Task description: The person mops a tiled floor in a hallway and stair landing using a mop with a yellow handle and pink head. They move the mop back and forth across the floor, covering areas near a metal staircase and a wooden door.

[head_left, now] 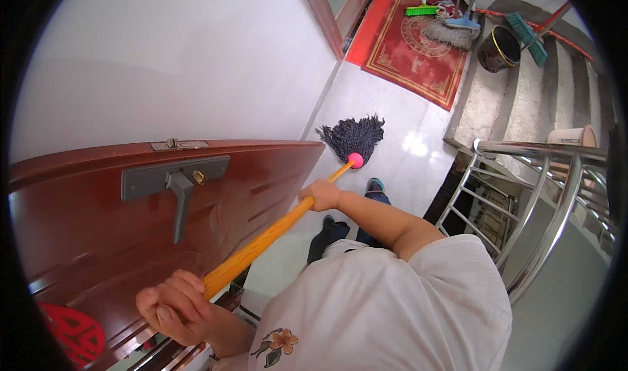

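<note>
My left hand (174, 307), at the lower left, is closed around the upper end of a yellow wooden mop handle (260, 243). Farther down the same handle, my right hand (321, 195) grips it near the mop head. The dark grey string mop head (354, 135), with a pink collar (355, 160), lies spread on the pale, glossy floor (407, 125) ahead of my feet, close to the foot of the wall.
An open brown door (235, 184) with a grey lever handle (181, 199) stands at left. Beyond are a red doormat (417, 57), a grey mop (451, 33), a green broom (421, 11) and concrete steps bearing a black bucket (492, 57). A metal railing (564, 214) is at right.
</note>
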